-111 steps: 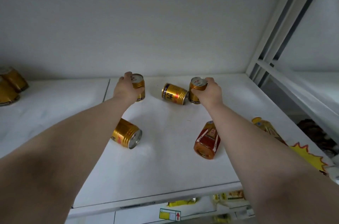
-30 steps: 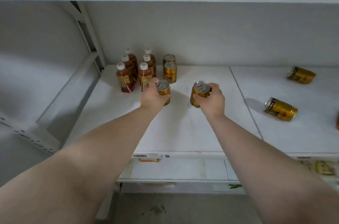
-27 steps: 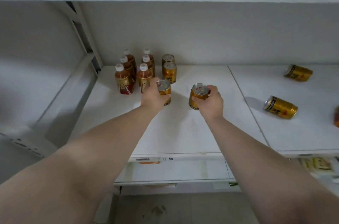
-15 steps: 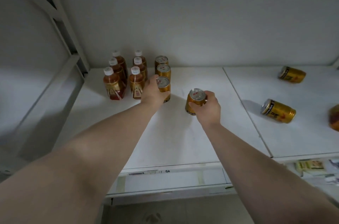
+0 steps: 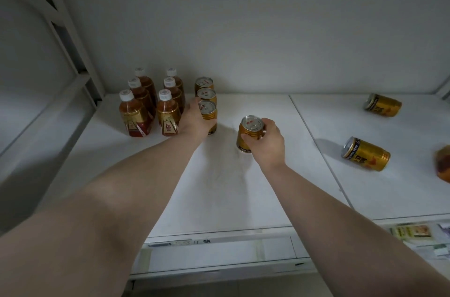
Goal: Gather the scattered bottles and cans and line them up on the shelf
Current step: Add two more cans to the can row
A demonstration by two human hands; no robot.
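My left hand (image 5: 194, 119) grips a gold can (image 5: 209, 111) standing upright at the front of a column of two other gold cans (image 5: 205, 88) on the white shelf (image 5: 219, 187). Several brown tea bottles (image 5: 151, 104) with white caps stand in two columns just left of the cans. My right hand (image 5: 264, 142) holds a second gold can (image 5: 248, 132) upright on the shelf, apart to the right of the column. Two more gold cans lie on their sides at the right, one nearer (image 5: 365, 153) and one at the back (image 5: 382, 104).
A brown bottle (image 5: 443, 165) lies cut off by the right frame edge. The shelf's metal upright and brace (image 5: 73, 53) rise at the left. The back wall is close behind the rows. Price labels (image 5: 411, 232) sit on the shelf's front rail at lower right.
Both hands carried their cans from the right shelf section to the left one. The left can has come down at the front of the can column; the right can has lowered onto the shelf.
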